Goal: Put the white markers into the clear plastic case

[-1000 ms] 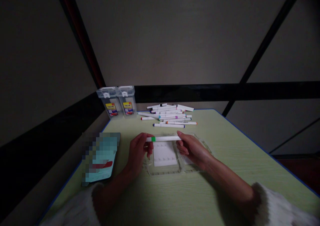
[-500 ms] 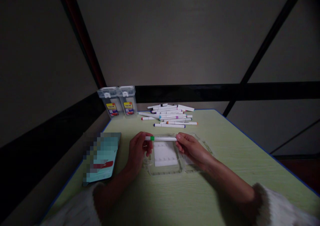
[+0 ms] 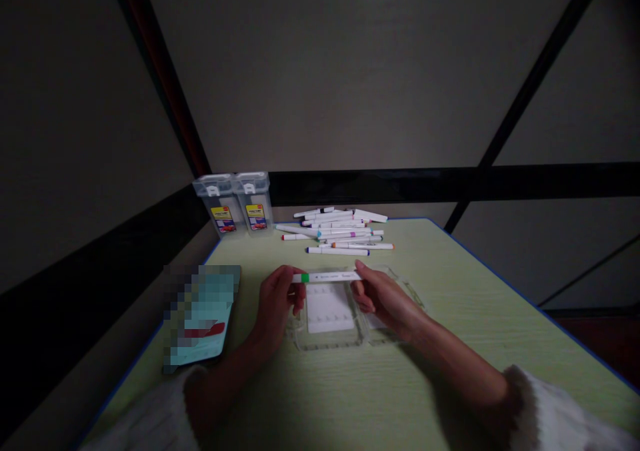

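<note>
A white marker point(image 3: 330, 276) with a green band near its left end is held level between my two hands. My left hand point(image 3: 277, 298) pinches its left end, beside the green band. The fingers of my right hand point(image 3: 383, 298) close on its right end, thumb raised along it. Dark printing shows on the barrel. Beneath the marker an opened clear plastic case point(image 3: 333, 344) lies on the table, with a white insert point(image 3: 329, 310) in its left half. My right hand and forearm partly cover the case's right half.
Several white markers with coloured bands lie in a loose pile point(image 3: 345, 228) toward the table's back edge. Two lidded clear containers point(image 3: 233, 201) stand at the back left. A phone point(image 3: 210, 318) rests left of my left hand. Behind the table point(image 3: 475, 344) rises a grey panelled wall.
The marker has rolled in my fingers, so its printing now faces me. My right thumb has shifted up along its end. The other things lie as before.
</note>
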A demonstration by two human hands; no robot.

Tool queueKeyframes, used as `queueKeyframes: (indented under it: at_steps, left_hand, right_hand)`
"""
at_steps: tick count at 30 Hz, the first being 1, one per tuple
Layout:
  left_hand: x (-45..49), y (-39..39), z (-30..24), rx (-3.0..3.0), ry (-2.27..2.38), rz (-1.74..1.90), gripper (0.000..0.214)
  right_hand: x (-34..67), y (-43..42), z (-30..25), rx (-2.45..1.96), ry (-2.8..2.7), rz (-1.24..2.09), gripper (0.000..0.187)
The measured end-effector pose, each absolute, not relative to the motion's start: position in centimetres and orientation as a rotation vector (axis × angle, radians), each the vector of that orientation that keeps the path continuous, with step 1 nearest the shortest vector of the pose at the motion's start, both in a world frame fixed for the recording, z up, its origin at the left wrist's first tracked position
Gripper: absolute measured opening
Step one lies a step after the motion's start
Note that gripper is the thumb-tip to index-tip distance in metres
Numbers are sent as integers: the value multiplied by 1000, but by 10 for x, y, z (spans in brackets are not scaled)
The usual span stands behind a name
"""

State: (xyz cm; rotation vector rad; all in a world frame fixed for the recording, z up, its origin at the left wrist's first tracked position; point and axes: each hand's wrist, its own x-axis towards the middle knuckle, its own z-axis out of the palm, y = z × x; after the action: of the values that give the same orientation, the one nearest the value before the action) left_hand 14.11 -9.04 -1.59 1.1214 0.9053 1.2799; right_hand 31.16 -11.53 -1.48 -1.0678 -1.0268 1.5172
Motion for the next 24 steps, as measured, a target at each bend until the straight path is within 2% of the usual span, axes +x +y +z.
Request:
queueKeyframes:
  at_steps: [10,24]
  left_hand:
    - [140,-92,-17,1169,874,1275,28]
    - [139,-90,-15,1164,874,1296,23]
  right_hand:
    - [312,-114,-15,-1020,-927,1571,42]
    - [311,-116,-15,-1025,-1022,1450,39]
